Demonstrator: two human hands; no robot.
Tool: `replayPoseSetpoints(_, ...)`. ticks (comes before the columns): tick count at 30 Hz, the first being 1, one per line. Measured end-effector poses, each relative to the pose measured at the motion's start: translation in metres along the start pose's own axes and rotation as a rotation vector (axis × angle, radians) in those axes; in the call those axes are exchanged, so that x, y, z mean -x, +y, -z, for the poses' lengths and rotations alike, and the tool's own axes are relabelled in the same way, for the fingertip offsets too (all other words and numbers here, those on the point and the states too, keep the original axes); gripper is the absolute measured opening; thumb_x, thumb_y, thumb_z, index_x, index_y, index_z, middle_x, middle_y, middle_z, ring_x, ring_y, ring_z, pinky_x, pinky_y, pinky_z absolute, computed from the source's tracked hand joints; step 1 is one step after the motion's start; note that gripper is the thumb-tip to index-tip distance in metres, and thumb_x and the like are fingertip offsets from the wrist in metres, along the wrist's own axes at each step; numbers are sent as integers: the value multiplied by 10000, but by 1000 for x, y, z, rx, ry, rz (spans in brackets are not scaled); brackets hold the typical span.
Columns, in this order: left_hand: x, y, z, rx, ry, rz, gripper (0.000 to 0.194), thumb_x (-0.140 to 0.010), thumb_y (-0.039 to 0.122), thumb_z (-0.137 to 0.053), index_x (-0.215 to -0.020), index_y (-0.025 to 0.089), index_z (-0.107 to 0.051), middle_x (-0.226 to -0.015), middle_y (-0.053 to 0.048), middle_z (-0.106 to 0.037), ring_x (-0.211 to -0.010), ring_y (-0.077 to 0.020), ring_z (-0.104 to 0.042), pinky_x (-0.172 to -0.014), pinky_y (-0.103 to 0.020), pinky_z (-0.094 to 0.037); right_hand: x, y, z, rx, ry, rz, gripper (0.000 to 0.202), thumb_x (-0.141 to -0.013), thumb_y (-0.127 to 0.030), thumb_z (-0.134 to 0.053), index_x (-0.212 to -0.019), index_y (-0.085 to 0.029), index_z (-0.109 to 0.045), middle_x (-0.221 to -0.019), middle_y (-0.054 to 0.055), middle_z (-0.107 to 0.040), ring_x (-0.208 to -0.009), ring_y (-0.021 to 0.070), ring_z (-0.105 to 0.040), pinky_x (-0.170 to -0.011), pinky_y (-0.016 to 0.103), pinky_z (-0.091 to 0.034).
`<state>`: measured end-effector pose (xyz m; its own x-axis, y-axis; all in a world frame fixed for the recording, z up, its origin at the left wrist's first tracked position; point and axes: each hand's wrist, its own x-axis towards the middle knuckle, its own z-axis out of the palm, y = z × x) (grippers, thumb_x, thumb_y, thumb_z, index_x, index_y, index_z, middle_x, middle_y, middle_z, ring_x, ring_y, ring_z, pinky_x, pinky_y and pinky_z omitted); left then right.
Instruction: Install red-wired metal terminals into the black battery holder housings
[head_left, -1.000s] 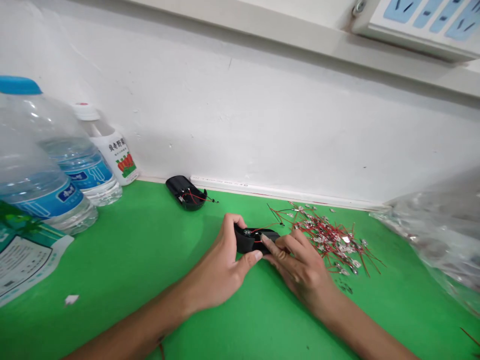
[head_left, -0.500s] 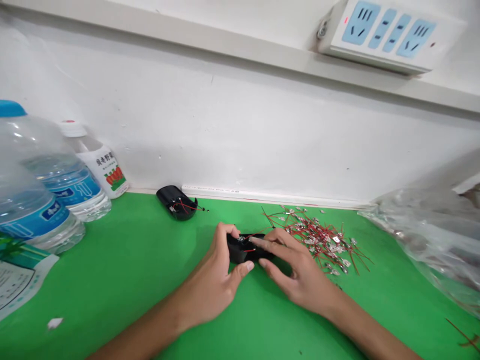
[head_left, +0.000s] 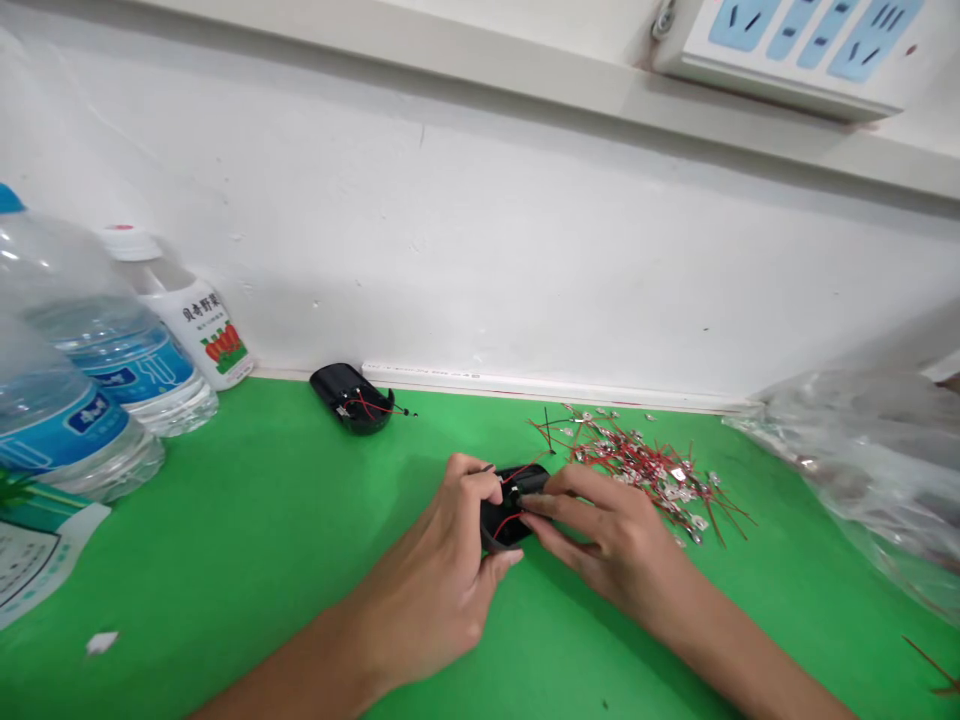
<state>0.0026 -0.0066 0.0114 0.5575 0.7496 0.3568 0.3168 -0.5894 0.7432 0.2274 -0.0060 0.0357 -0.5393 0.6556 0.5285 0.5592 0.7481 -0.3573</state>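
A black plastic shell point(head_left: 501, 528) with red wires inside is between my hands over the green mat. My left hand point(head_left: 450, 560) grips its left side, thumb at the near edge and fingers at the far edge. My right hand point(head_left: 607, 530) has its thumb and fingertips pinched together inside the shell; whatever they hold is too small to make out. A second black shell point(head_left: 352, 400) with red wires lies farther back on the left. Right of my right hand is a pile of red wires with small metal tabs point(head_left: 652, 465).
Water bottles point(head_left: 97, 420) and a smaller white-capped bottle point(head_left: 214, 335) stand at the left. Clear plastic bags point(head_left: 870, 470) lie at the right. A white strip point(head_left: 525, 385) runs along the wall, and a power socket box point(head_left: 787, 60) hangs above the green mat point(head_left: 255, 520).
Both hands and the shell have shifted slightly right, and the shell has turned, showing more of its inside. My right thumb has moved from the near edge into the shell. The view has shifted a little.
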Motion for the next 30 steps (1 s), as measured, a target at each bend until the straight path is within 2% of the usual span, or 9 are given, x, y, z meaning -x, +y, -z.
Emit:
replayPoseSetpoints(15, 1, -3, 1, 5, -13, 37, 432, -979, 98, -537, -1242, 301, -262, -1298, -91, -378, -1224, -260, -521, -1075, -448, -461, -4, -5, 2, 82, -50, 67, 267, -1111, -171, -494, -1115, -99, -751, -906, 114, -689, -774, 209, -638, -630, 346, -559)
replayPoseSetpoints(19, 0, -5, 1, 20, 12, 82, 392, -991, 134, -525, -1229, 296, -259, -1302, -93, -370, -1241, -261, -511, -1099, -467, -432, -1, -2, -2, 76, -35, 45, 258, -1112, -175, -491, -1162, -101, -733, -977, 123, -695, -856, 218, -662, -707, 349, -594)
replayPoseSetpoints(25, -4, -9, 2, 64, 79, 190, 341, -1023, 233, -505, -1243, 284, -250, -1316, -106, -407, -1270, -274, -498, -1108, -487, -413, 0, 2, -5, 92, 1, -36, 339, -1061, -149, -492, -1370, -111, -625, -1106, 144, -656, -967, 233, -653, -824, 382, -619)
replayPoseSetpoints(30, -6, -9, 4, 118, 79, 265, 335, -1028, 298, -512, -1240, 279, -254, -1315, -116, -458, -1244, -280, -531, -1075, -499, -437, 1, -1, -6, 175, -9, -2, 388, -1014, -163, -522, -1386, -91, -607, -1121, 164, -660, -962, 286, -614, -796, 457, -608)
